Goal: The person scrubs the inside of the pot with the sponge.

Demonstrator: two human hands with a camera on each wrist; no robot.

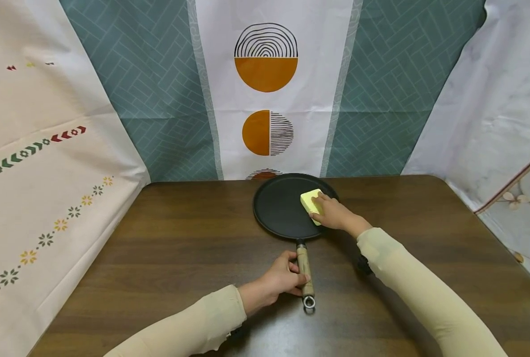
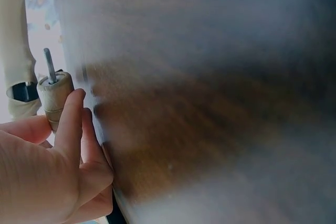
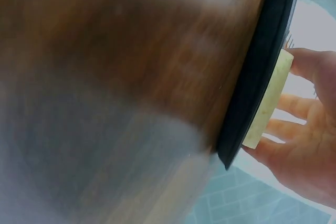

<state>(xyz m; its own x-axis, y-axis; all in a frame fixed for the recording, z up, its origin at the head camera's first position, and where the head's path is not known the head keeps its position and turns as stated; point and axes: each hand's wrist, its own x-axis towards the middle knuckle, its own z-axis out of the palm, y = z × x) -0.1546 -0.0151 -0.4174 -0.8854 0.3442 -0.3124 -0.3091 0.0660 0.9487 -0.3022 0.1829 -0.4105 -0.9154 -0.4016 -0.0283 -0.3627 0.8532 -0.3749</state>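
A flat black frying pan (image 1: 278,208) lies on the table, its wooden handle (image 1: 304,263) pointing toward me. My left hand (image 1: 282,278) holds this handle near its ringed end, thumb on one side and fingers on the other. In the left wrist view the handle's end (image 2: 55,95) with its metal ring shows above the left hand (image 2: 58,177). On the right part of the pan's surface is a pale yellow sponge (image 1: 309,200), gripped by my right hand (image 1: 336,214). The right wrist view shows the sponge (image 3: 270,100) flat against the pan, thumb and fingertips at its edges.
The brown wooden table (image 1: 193,223) extends on both sides of the pan. A patterned cloth (image 1: 166,99) hangs behind the table's far edge, close to the pan's rim. Pale cloths hang at the left (image 1: 46,163) and right (image 1: 483,114).
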